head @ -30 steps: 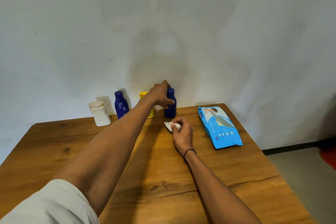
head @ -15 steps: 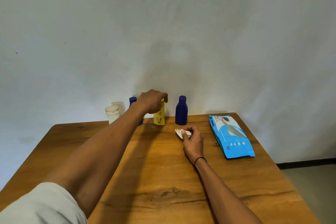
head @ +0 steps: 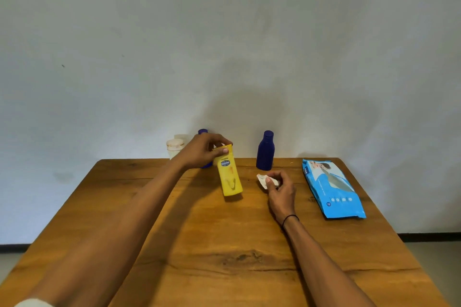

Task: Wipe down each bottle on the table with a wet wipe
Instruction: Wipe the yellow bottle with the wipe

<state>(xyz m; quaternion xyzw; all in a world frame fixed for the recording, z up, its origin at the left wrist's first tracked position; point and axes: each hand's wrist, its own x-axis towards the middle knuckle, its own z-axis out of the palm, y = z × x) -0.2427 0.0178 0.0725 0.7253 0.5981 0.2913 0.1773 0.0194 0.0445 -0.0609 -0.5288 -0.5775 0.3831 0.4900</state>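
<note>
Yellow bottle (head: 229, 177) is gripped near its top by left hand (head: 202, 151), apparently lifted off the table (head: 224, 244); wet wipe (head: 267, 180), right of it, is pinched by right hand (head: 282, 192). Wiping is next: bottle and wipe must be brought together.

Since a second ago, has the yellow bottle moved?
Yes. The left hand has pulled the yellow bottle off the back row, toward the person, away from the standing blue bottle.

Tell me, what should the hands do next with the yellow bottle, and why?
Probably bring the two together: the left hand grips the yellow bottle by its top, lifted and tilted near the table, while the right hand pinches the crumpled wet wipe just beside it. The wipe is not touching the bottle yet, so moving it onto the bottle's side looks like the next step.
</note>
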